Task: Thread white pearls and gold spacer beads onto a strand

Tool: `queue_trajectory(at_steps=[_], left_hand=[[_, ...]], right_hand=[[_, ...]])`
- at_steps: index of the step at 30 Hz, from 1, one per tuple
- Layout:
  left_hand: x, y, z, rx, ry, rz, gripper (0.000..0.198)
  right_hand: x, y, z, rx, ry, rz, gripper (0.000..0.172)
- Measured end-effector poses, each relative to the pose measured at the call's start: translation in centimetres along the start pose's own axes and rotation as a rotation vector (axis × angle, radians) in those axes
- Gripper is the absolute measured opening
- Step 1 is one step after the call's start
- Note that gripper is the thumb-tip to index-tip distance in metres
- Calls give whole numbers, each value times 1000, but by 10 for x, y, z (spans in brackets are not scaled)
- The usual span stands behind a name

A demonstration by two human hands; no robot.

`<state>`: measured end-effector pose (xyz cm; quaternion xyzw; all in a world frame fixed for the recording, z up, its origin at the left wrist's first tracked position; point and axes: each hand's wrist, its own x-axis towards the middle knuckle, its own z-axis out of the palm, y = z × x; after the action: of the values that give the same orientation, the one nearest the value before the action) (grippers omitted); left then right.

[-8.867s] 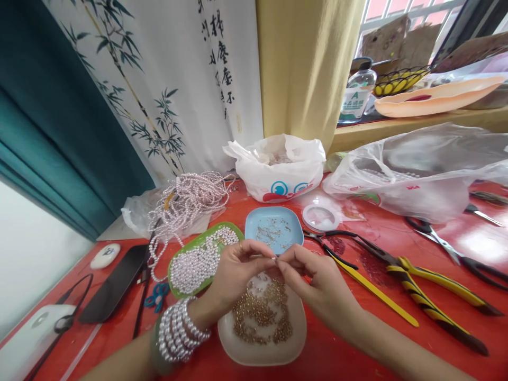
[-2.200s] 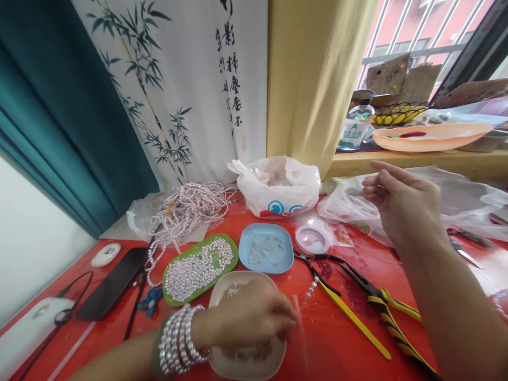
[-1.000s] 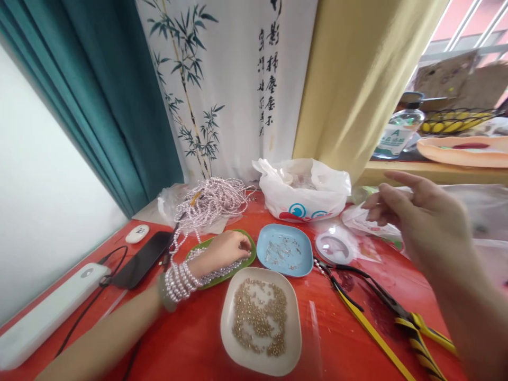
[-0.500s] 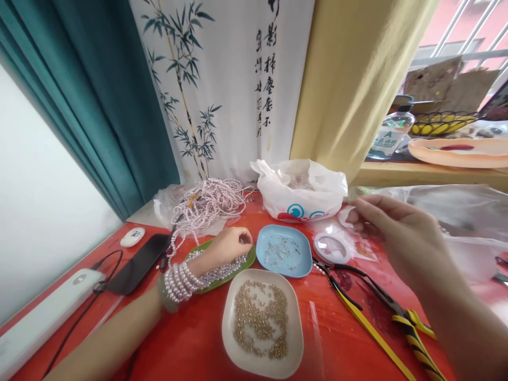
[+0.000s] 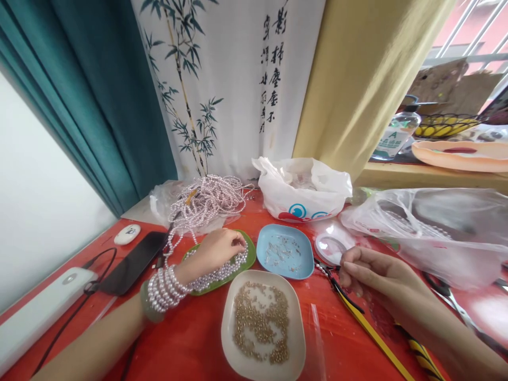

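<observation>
My left hand (image 5: 222, 248) is over the green dish (image 5: 251, 260), fingers bent together in a pinch at the lilac pearl beads (image 5: 228, 272). Whatever lies between its fingertips is too small to make out. Loops of pearl beads (image 5: 166, 288) circle that wrist beside a green bangle (image 5: 151, 304). On the right, my right hand (image 5: 369, 270) is raised above the pliers (image 5: 345, 299), thumb and fingers pressed together; I cannot make out anything between them. A blue dish (image 5: 284, 251) of small findings and a cream dish (image 5: 228, 338) of gold beads stand between the hands.
Pearl strands (image 5: 210, 201) lie heaped at the back left, near a phone (image 5: 133, 264) and a white power strip (image 5: 47, 312). A white plastic bag (image 5: 304, 198) stands behind the dishes. Scissors (image 5: 456, 304) and a clear bag (image 5: 448, 227) are at right; a spool (image 5: 331, 248) sits beside the blue dish.
My right hand has come down and slightly left, from beside the white bag to above the pliers. My left hand has shifted slightly left and stays at the green dish.
</observation>
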<state>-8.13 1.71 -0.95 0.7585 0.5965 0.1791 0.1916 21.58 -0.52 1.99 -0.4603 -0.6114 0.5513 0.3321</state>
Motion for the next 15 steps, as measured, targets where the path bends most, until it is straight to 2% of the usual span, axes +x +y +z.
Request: queue_trajectory(at_steps=[4,8,15], left_hand=[[0,22,-1,-56,-15,125,16],[-7,38,5,-154,-178,233,13],[-17,41,23,-62,-258,323,16]], right_hand=[[1,6,6,-5,-101,66,29],[2,7,12,-56,-275,76,28],[4,9,12,-49,-389,144,28]])
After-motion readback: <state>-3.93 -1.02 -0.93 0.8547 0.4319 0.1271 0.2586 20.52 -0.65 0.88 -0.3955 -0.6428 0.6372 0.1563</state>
